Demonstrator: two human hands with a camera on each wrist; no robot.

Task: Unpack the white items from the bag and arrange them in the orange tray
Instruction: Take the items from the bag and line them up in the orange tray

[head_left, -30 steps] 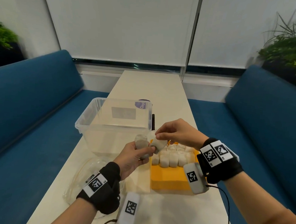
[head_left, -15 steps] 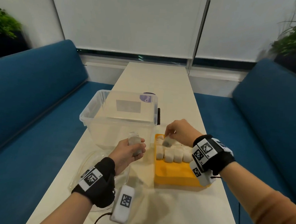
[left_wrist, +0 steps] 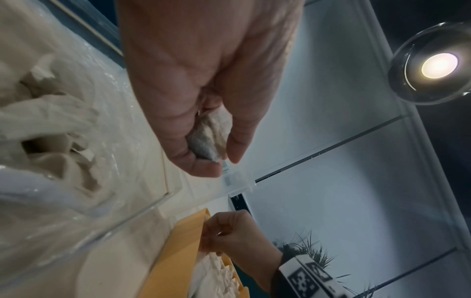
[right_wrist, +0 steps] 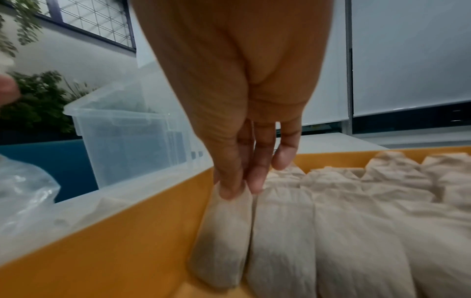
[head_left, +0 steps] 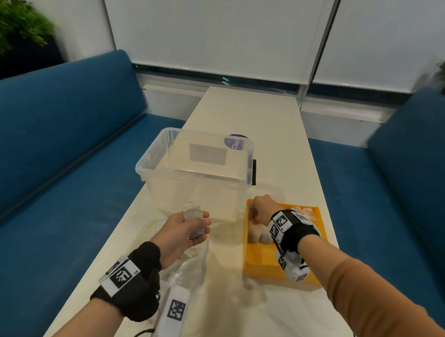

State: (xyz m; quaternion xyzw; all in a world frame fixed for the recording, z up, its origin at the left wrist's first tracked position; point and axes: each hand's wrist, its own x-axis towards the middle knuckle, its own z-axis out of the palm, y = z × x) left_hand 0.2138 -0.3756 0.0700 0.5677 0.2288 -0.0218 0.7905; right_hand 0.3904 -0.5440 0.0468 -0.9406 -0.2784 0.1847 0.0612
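My right hand (right_wrist: 237, 113) pinches a white packet (right_wrist: 224, 231) at the orange tray's (right_wrist: 122, 231) left wall, left hand (head_left: 183, 231) gripping another packet (head_left: 194, 222).

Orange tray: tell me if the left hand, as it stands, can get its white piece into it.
Probably yes. The left hand grips a white piece just left of the orange tray; nothing stands between them. The right hand occupies the tray's near-left corner, so the bare nearer part looks easier.
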